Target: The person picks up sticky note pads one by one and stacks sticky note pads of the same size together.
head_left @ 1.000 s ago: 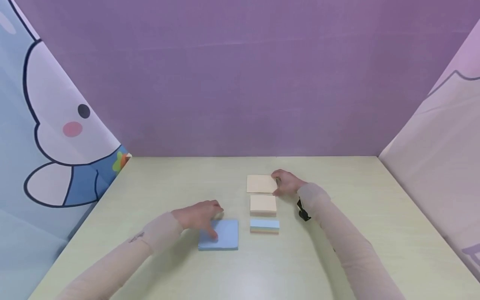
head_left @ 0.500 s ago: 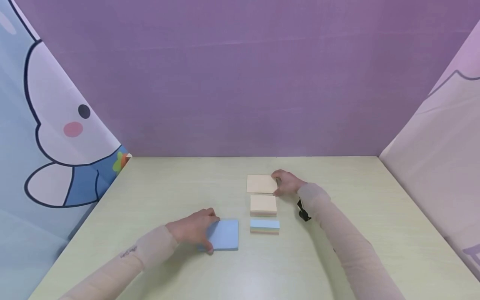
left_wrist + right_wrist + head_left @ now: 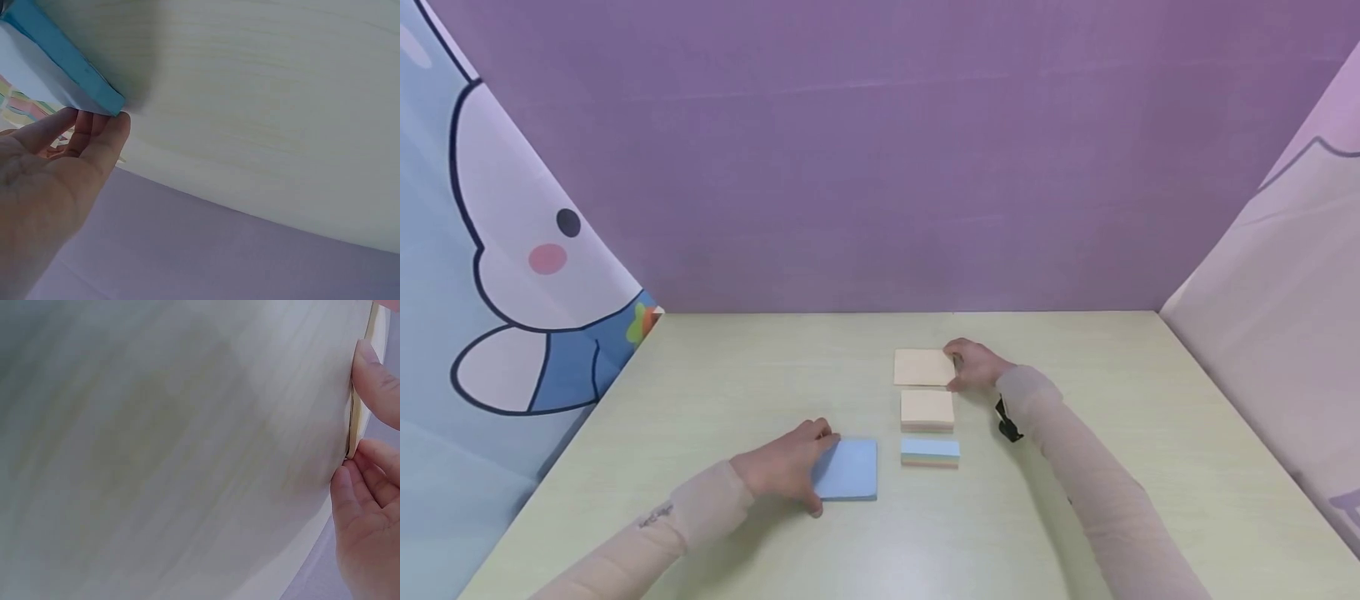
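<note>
My left hand (image 3: 786,465) grips the left part of a square blue sticky note pad (image 3: 852,471), thumb at its near edge and fingers at its far edge. In the left wrist view the fingers meet a corner of the blue pad (image 3: 72,62). Farther back, my right hand (image 3: 977,365) holds a thin pale yellow sticky note pad (image 3: 921,367) by its right side, thumb and fingers on opposite edges. The right wrist view shows only the thin edge of this yellow pad (image 3: 355,422) between thumb and fingers. Both pads lie on the table.
In front of the yellow pad lies a smaller, thicker cream pad (image 3: 927,408). Nearer still is a narrow stack of strips (image 3: 929,451), blue on top. The pale wooden table (image 3: 760,358) ends at a purple backdrop (image 3: 880,167), with printed cloth on both sides.
My left hand has shifted left and nearer, from over the blue pad to a grip across its left part. The right hand and all pads have stayed in place.
</note>
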`<action>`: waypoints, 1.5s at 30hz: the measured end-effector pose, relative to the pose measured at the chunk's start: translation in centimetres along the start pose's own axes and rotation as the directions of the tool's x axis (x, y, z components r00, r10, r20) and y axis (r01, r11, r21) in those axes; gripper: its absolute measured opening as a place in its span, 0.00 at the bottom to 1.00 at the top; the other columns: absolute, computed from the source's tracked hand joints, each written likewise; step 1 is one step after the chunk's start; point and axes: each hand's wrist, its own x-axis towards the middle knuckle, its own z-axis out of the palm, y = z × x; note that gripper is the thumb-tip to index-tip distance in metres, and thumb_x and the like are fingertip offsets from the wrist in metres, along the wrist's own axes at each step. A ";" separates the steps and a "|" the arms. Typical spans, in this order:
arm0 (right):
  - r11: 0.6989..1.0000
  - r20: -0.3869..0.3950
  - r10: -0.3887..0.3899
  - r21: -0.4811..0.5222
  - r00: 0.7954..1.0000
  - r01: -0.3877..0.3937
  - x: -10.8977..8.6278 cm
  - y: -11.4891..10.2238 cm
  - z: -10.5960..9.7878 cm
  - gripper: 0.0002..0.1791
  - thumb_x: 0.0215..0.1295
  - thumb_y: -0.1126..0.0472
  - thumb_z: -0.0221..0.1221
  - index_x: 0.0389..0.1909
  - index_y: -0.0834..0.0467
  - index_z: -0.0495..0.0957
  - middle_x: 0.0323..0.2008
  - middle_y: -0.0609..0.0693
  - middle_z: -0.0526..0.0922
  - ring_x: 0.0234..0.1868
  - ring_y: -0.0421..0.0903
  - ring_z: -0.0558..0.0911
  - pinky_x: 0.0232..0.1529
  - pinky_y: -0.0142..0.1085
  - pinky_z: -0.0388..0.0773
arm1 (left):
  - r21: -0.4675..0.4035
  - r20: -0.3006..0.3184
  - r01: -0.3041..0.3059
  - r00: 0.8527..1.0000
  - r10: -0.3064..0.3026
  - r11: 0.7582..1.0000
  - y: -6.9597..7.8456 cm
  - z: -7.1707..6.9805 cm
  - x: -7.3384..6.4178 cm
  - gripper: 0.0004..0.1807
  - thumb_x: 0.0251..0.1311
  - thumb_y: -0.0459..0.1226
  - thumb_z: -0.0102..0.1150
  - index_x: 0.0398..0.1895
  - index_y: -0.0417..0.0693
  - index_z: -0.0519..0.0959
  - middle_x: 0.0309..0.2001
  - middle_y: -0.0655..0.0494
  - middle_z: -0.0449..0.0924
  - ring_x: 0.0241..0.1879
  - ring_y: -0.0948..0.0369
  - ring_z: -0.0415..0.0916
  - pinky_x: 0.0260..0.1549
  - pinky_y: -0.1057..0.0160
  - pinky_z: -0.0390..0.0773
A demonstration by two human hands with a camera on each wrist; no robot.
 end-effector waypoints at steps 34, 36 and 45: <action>1.000 0.006 0.015 0.020 1.000 -0.015 1.3 0.9 -0.8 0.42 0.48 0.62 0.68 0.64 0.65 0.58 0.65 0.62 0.60 0.66 0.60 0.58 0.66 0.49 0.54 | 0.080 -0.080 -0.063 0.994 0.069 0.995 -0.4 0.5 0.9 0.41 0.25 0.46 0.70 0.50 0.40 0.71 0.42 0.59 0.66 0.42 0.63 0.63 0.40 0.66 0.70; 1.000 0.009 0.014 0.016 1.000 -0.014 1.3 0.8 -0.8 0.42 0.48 0.62 0.68 0.64 0.65 0.58 0.65 0.62 0.60 0.67 0.60 0.57 0.66 0.49 0.54 | 0.081 -0.084 -0.064 0.994 0.071 0.995 -0.4 0.5 0.8 0.41 0.25 0.47 0.70 0.50 0.40 0.71 0.42 0.59 0.66 0.42 0.63 0.63 0.41 0.66 0.70; 1.000 0.011 0.006 0.011 1.000 -0.006 1.3 0.9 -0.8 0.43 0.47 0.62 0.68 0.63 0.65 0.59 0.65 0.63 0.60 0.66 0.60 0.57 0.65 0.50 0.54 | 0.065 -0.103 -0.055 0.993 0.061 0.996 -0.5 0.1 0.9 0.41 0.24 0.47 0.70 0.50 0.40 0.72 0.43 0.59 0.66 0.41 0.64 0.63 0.39 0.67 0.71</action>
